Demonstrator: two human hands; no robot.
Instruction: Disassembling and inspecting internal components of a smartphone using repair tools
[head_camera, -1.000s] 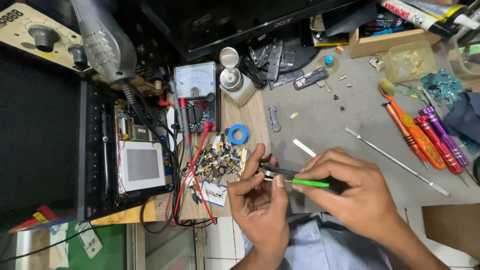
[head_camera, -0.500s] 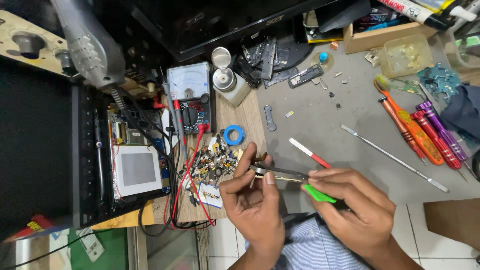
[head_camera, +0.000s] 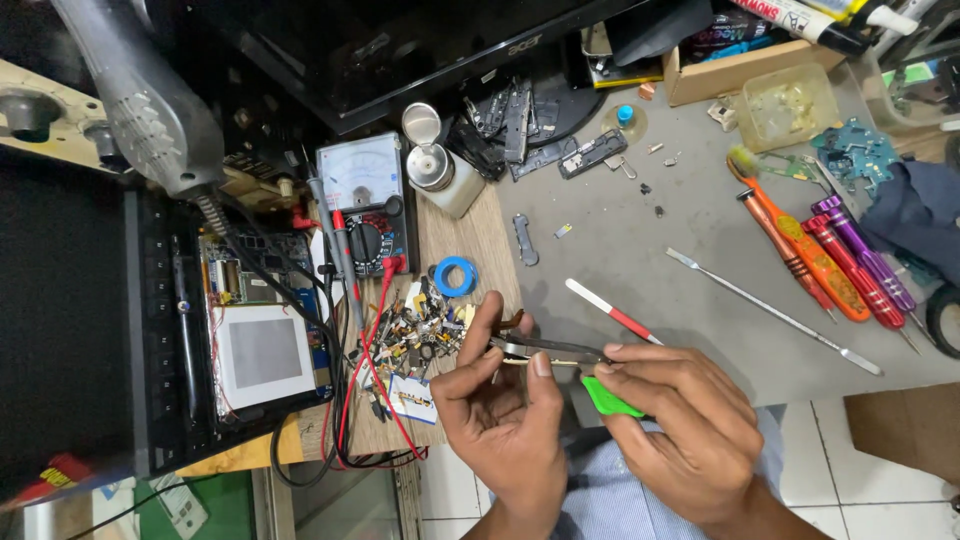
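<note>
The right hand (head_camera: 690, 440) sits nearest the camera, its fingers pressed together around the green handle (head_camera: 610, 398) of a slim metal tool (head_camera: 545, 349), whose dark shaft runs leftward from that grip. The left hand (head_camera: 505, 420) lies just left of the tool; its thumb and forefinger pinch toward the tool's tip, with the thumb pad touching the shaft from below and the curled forefinger arched above it. Whether something tiny is held between tip and fingers cannot be told.

Just left of the tool's tip lies a heap of small electronic parts (head_camera: 420, 330) on a wooden board (head_camera: 480, 235), with red and black probe leads (head_camera: 365, 330) trailing across it. Beyond the tool, near it, a blue ring of tape (head_camera: 455, 276) rests on the same board. A red-and-white stick (head_camera: 612, 311) lies just beyond the tool's handle on the grey bench top (head_camera: 640, 250).

Farther from the tool, up and left, stands an analogue multimeter (head_camera: 362, 195), and beside that a metal-capped white bottle (head_camera: 440, 175). Left of the multimeter an opened device with a circuit board (head_camera: 255, 320) sits in a dark case, and a grey hot-air gun (head_camera: 140, 110) lies above it.

Well right of the tool, a long thin metal spudger (head_camera: 775, 312) crosses the bench, then a row of orange, red and purple screwdrivers (head_camera: 830, 260). Farthest off are a clear plastic tub (head_camera: 788, 105) and a cardboard box (head_camera: 740, 70).
</note>
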